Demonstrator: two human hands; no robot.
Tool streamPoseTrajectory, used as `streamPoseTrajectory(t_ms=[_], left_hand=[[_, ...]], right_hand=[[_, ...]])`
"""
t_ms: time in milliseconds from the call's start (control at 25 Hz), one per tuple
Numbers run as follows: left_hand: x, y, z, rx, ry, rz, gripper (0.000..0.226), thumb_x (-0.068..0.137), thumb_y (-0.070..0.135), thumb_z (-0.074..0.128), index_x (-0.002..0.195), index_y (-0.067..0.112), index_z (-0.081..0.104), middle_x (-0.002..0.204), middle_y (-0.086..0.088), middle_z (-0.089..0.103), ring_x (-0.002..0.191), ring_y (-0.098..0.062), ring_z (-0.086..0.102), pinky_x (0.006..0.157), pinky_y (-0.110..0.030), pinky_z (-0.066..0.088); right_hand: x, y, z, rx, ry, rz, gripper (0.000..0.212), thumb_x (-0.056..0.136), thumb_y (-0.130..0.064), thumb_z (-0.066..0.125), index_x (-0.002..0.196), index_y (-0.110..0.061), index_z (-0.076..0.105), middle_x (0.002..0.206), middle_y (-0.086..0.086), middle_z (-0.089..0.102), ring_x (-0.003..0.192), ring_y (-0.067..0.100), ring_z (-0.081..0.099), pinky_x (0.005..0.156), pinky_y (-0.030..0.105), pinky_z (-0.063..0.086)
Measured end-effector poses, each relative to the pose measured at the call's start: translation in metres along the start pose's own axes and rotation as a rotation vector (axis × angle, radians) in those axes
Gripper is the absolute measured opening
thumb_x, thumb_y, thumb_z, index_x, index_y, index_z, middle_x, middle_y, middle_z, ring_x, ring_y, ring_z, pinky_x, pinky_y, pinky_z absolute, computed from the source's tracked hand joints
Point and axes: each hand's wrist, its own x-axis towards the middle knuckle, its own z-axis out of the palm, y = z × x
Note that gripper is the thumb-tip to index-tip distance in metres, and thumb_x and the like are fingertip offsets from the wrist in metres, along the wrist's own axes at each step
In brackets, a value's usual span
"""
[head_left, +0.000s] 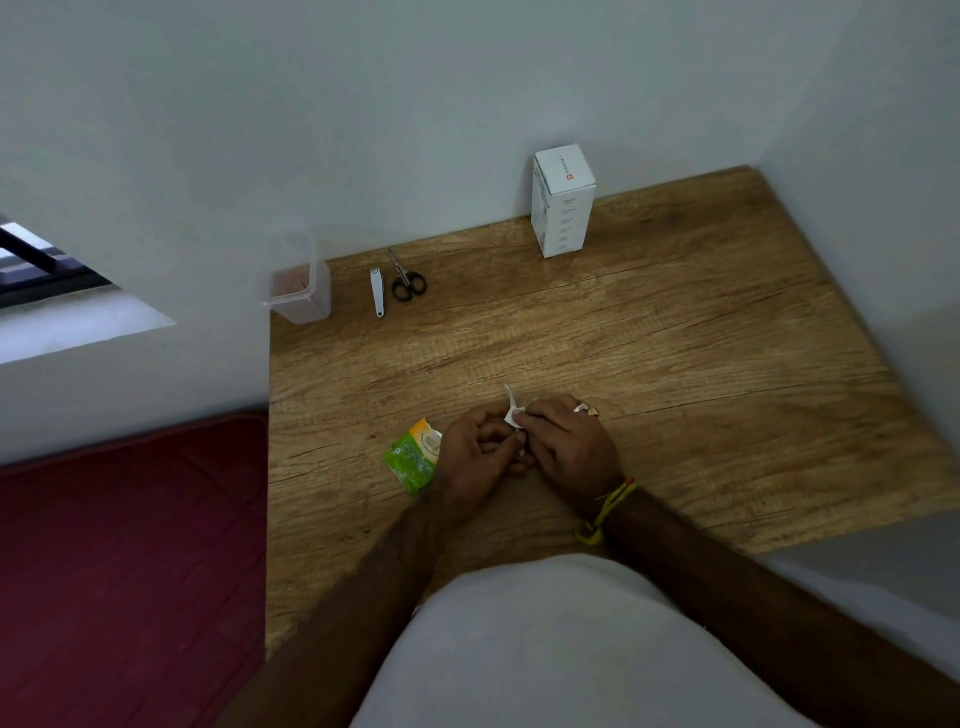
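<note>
My left hand (475, 452) and my right hand (569, 447) meet low over the wooden table (675, 364), near its front. Between their fingertips they pinch a small white paper strip (511, 410), whose thin end curls up and away from me. What lies under the fingers is hidden. A green and yellow sachet (413, 457) lies flat on the table, partly under the left hand's outer edge. A ring sits on my right hand, and a yellow thread band circles that wrist.
Along the back wall stand a clear plastic container (301, 291), a nail clipper (377, 292), small black-handled scissors (408, 278) and an upright white box (563, 202). A red mattress (130, 571) lies left of the table. Walls close the back and right sides.
</note>
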Motion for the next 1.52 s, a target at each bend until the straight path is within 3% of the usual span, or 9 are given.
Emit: streamPoseTrajectory(t_ms=[240,440,720,880,1040,1520], left_hand=[[-0.001,0.001,0.001,0.138,-0.014,0.044,0.037,0.089,-0.003,0.067,0.123,0.004,0.058,0.093,-0.009,0.076,0.081,-0.011,0.074,0.070,-0.018,0.056],[0.004,0.007,-0.001,-0.083,0.034,-0.157,0.026,0.102,0.007,0.043,0.118,-0.002,0.061,0.106,-0.026,0.071,0.090,-0.029,0.074,0.073,-0.035,0.062],[0.012,0.010,0.002,-0.087,0.048,-0.208,0.039,0.102,0.031,0.052,0.111,-0.006,0.060,0.100,-0.026,0.071,0.087,-0.035,0.074,0.078,-0.047,0.062],[0.012,0.015,0.005,-0.056,0.072,-0.203,0.028,0.100,0.019,0.057,0.111,-0.007,0.058,0.095,-0.022,0.068,0.074,-0.026,0.073,0.068,-0.040,0.063],[0.013,0.013,0.006,-0.059,0.089,-0.197,0.027,0.100,0.016,0.058,0.113,-0.007,0.055,0.098,-0.024,0.067,0.071,-0.026,0.072,0.068,-0.041,0.063],[0.014,0.004,0.011,0.037,0.163,-0.110,0.014,0.099,0.015,0.058,0.087,0.009,0.056,0.072,-0.009,0.060,0.060,-0.016,0.066,0.056,-0.032,0.061]], right_hand=[[-0.009,0.001,0.000,-0.078,0.016,-0.032,0.030,0.101,-0.019,0.050,0.108,-0.001,0.073,0.104,0.011,0.071,0.087,0.030,0.065,0.075,0.042,0.053],[-0.011,-0.003,0.001,-0.188,-0.027,-0.096,0.022,0.092,-0.013,0.064,0.111,-0.004,0.072,0.104,0.010,0.070,0.088,0.027,0.063,0.073,0.040,0.050],[-0.012,-0.008,0.000,-0.203,-0.004,-0.119,0.021,0.098,-0.016,0.057,0.109,-0.005,0.072,0.102,0.007,0.071,0.085,0.026,0.065,0.070,0.041,0.051],[-0.012,-0.009,-0.003,-0.197,-0.008,-0.123,0.022,0.099,-0.018,0.054,0.106,-0.007,0.072,0.100,0.006,0.070,0.084,0.027,0.064,0.069,0.042,0.051],[-0.012,-0.009,-0.005,-0.196,0.013,-0.105,0.026,0.101,-0.020,0.049,0.102,-0.008,0.072,0.098,0.006,0.070,0.082,0.028,0.063,0.069,0.040,0.051],[-0.026,-0.009,-0.008,-0.239,-0.011,-0.145,0.018,0.097,-0.018,0.057,0.103,-0.010,0.072,0.102,0.005,0.070,0.085,0.027,0.065,0.071,0.040,0.050]])
